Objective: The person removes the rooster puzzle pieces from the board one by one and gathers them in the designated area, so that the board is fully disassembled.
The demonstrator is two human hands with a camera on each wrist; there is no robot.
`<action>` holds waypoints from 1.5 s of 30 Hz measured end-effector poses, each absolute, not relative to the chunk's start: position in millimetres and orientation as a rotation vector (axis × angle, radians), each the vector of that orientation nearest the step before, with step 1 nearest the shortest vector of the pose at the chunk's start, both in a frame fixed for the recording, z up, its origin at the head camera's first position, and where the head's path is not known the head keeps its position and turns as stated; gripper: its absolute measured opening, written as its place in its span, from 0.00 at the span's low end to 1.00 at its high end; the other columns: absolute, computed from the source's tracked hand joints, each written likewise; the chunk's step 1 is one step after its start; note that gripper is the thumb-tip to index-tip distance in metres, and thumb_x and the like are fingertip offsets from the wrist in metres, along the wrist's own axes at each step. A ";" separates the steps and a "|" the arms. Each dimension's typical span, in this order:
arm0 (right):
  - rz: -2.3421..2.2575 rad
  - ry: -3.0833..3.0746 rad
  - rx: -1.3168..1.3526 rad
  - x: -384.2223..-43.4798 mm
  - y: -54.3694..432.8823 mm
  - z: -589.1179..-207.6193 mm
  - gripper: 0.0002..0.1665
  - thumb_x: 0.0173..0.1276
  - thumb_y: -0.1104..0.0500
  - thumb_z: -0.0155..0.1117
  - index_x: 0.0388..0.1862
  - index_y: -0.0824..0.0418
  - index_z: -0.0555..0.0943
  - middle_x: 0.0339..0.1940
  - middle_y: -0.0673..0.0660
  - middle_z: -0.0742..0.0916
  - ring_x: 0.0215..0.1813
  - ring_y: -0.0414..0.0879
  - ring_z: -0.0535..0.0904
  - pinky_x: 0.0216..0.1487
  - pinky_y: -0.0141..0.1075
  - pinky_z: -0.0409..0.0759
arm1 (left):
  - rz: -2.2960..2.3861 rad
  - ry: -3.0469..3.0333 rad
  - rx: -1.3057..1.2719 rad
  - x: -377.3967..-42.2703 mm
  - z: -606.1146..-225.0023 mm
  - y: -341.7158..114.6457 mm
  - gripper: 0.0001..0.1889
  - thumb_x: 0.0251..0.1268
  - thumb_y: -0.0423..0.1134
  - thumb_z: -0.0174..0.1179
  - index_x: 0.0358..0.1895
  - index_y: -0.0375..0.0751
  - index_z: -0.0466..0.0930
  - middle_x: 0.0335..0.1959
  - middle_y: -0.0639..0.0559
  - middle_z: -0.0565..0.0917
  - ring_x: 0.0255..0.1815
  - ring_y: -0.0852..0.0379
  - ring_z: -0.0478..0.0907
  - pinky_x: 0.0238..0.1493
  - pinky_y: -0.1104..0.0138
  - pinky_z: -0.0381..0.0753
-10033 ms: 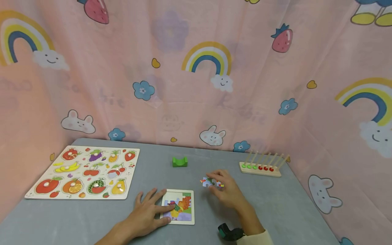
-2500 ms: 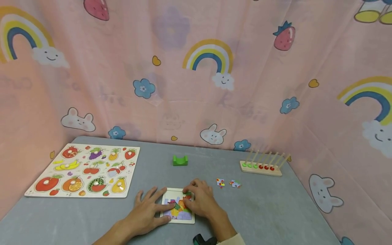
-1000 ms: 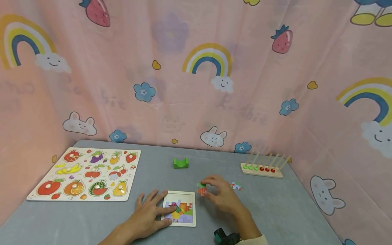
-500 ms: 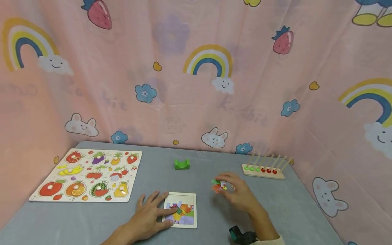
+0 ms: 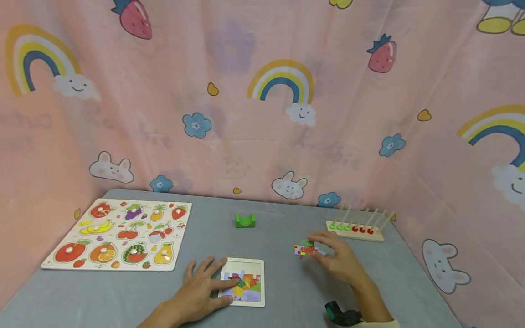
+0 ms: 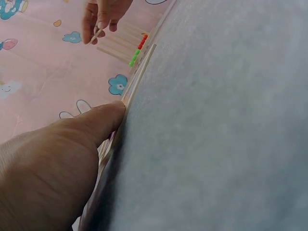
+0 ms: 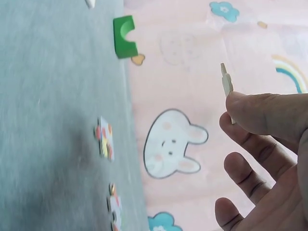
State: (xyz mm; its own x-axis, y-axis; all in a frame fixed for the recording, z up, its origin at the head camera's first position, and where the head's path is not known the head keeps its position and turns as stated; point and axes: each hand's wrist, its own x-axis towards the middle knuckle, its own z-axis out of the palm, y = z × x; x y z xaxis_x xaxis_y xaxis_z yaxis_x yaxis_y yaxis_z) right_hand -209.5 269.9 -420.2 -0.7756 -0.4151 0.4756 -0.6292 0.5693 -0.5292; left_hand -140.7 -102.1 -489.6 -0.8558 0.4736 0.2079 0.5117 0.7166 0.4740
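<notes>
My left hand [image 5: 201, 289] lies with fingers spread on a small wooden jigsaw tray [image 5: 243, 260]; its thumb sits along the tray's near edge in the left wrist view. Several joined pieces [image 5: 250, 294] fill the tray's lower part, and bare board shows along the top. Above the table, my right hand [image 5: 346, 264] pinches a green and red jigsaw piece [image 5: 308, 249] between thumb and index finger; the right wrist view shows that piece [image 7: 226, 84] edge-on. Below it on the table lie two loose jigsaw pieces, one multicoloured [image 7: 106, 138], the other [image 7: 114, 211] partly cut off.
A fruit peg puzzle board [image 5: 153, 246] lies at the left. A green arched block [image 5: 245, 221] stands at the back middle. At the back right is a wooden peg rack [image 5: 357, 232] with green and red beads. A patterned pink curtain [image 5: 229, 150] hangs behind the table.
The right hand was at the tray's upper right corner 2.5 seconds ago. It has since carried the green and red piece rightward, over the loose pieces. The left hand keeps its place.
</notes>
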 end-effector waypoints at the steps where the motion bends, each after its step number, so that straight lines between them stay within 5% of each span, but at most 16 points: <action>1: 1.020 -2.508 0.853 -210.2 272.5 -421.4 0.22 0.57 0.64 0.74 0.52 0.57 0.83 0.51 0.49 0.83 0.55 0.48 0.75 0.50 0.47 0.74 | -0.815 -2.844 -0.816 -140.6 -489.8 -101.9 0.22 0.61 0.63 0.59 0.58 0.68 0.81 0.71 0.45 0.65 0.69 0.33 0.55 0.57 0.32 0.38; 23: 0.932 -2.617 0.549 -217.5 333.0 -437.6 0.21 0.61 0.62 0.71 0.54 0.62 0.82 0.50 0.56 0.84 0.47 0.57 0.75 0.39 0.49 0.70 | -0.847 -2.861 -0.810 -139.0 -488.4 -102.0 0.22 0.61 0.63 0.58 0.58 0.67 0.81 0.71 0.46 0.64 0.70 0.33 0.53 0.57 0.33 0.36; 45: 0.980 -2.703 0.390 -230.2 357.2 -471.8 0.22 0.58 0.73 0.69 0.53 0.69 0.81 0.48 0.63 0.85 0.52 0.62 0.77 0.53 0.57 0.72 | -0.855 -2.863 -0.823 -140.8 -488.2 -102.7 0.23 0.61 0.64 0.57 0.58 0.65 0.81 0.71 0.45 0.64 0.70 0.33 0.53 0.57 0.34 0.37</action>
State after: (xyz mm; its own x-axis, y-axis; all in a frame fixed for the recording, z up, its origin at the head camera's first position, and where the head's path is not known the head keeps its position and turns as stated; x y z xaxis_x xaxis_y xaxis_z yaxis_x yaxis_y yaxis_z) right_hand -230.2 357.2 -471.8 -0.9358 -0.1666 0.3106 -0.3270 0.7395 -0.5884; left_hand -140.8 -102.7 -488.2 -0.8582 0.4788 0.1851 0.5019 0.7069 0.4985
